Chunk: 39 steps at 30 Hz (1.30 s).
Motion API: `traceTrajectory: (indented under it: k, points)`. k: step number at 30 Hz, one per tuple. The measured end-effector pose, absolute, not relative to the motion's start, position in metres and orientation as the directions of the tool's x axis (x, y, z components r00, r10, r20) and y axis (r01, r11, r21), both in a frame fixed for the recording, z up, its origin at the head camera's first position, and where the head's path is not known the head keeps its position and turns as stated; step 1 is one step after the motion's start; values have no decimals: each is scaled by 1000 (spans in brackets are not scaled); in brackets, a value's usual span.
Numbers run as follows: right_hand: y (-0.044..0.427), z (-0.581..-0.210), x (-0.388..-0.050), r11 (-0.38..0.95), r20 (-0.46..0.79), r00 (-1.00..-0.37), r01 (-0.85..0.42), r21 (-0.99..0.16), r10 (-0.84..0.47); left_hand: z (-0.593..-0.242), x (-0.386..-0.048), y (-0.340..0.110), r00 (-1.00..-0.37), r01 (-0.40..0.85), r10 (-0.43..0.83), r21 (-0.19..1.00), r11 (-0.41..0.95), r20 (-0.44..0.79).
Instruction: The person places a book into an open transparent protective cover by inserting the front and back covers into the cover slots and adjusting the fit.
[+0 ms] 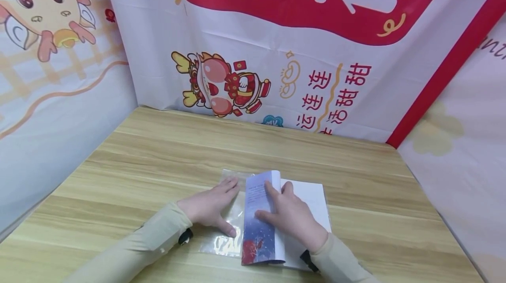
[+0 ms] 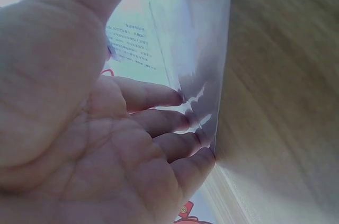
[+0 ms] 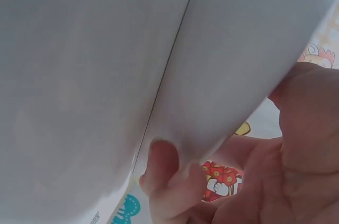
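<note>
A book with a blue and red cover (image 1: pixel 257 226) lies on the table, its cover folded over leftward and white pages (image 1: pixel 312 204) showing at right. A clear plastic sleeve (image 1: pixel 227 245) extends from under its left side. My left hand (image 1: pixel 209 206) rests on the sleeve with fingers spread; in the left wrist view, the fingertips of this hand (image 2: pixel 137 144) touch the clear film (image 2: pixel 204 60). My right hand (image 1: pixel 294 215) lies over the folded cover, thumb and index finger on it. In the right wrist view, that hand (image 3: pixel 254 176) is at the edge of a white sheet (image 3: pixel 106 75), other fingers curled.
The wood-grain table (image 1: pixel 166 155) extends around the book. Behind it hangs a white and red printed cloth (image 1: pixel 237 23), with more printed cloth at the left (image 1: pixel 67 76) and right (image 1: pixel 454 151).
</note>
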State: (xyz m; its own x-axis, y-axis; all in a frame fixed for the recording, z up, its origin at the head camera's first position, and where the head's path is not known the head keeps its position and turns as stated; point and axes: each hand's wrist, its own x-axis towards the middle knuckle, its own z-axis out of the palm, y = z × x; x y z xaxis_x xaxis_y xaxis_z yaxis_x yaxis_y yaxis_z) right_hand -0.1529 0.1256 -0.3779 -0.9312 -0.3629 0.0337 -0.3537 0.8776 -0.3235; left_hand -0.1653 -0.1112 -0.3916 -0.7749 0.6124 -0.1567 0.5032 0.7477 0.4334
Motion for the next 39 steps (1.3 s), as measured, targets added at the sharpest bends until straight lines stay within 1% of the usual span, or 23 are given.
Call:
traceTrajectory:
  k: [8, 15, 26, 31, 39]
  points:
    - [126, -376, -150, 912, 47, -944, -328, -246, -327, -392, -166, -110, -771, 515, 617, 416, 750, -157]
    - [125, -375, -151, 917, 28, -946, -321, -238, -324, -390, -165, -110, -771, 515, 616, 414, 751, -159]
    - [120, -377, -151, 926, 47, -950, -310, -215, -307, -390, -165, -108, -785, 496, 598, 417, 762, -159]
    - [119, -378, -152, 925, 55, -945, -326, -198, -321, -391, -165, -108, -781, 505, 604, 410, 760, -158]
    - [120, -379, -151, 920, 96, -926, -375, -114, -365, -391, -165, -107, -777, 508, 609, 416, 755, -157]
